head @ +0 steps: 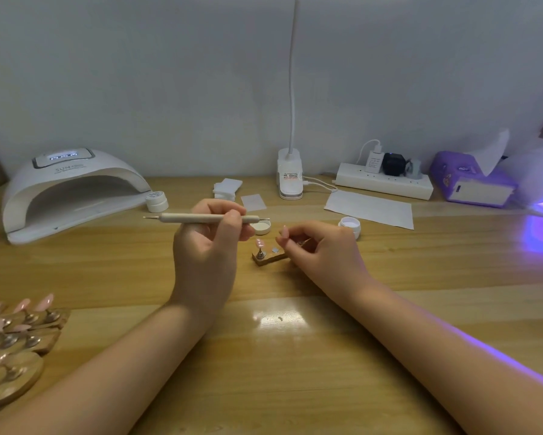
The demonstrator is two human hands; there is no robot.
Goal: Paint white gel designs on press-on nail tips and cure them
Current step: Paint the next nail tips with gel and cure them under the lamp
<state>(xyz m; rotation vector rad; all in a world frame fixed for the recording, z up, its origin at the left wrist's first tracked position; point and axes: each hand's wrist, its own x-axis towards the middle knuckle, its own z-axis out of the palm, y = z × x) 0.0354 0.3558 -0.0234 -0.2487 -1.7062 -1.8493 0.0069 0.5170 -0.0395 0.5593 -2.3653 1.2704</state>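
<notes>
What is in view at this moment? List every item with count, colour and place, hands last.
dotting pen: one, beige, held level
small nail stand: one, wooden, centre, one pink tip on it
pink nail tip: one, at the right fingertips
gel jars: two white, one open right of centre, one closed by the left lamp
jar lid: one, white, centre
nail lamps: two white, far left and far right, the right glowing purple
nail-tip stands: several, wooden, near left
desk lamp: one, white, back
power strip: one, white
tissue pack: one, purple
left hand: grips pen
right hand: pinches tip
</notes>
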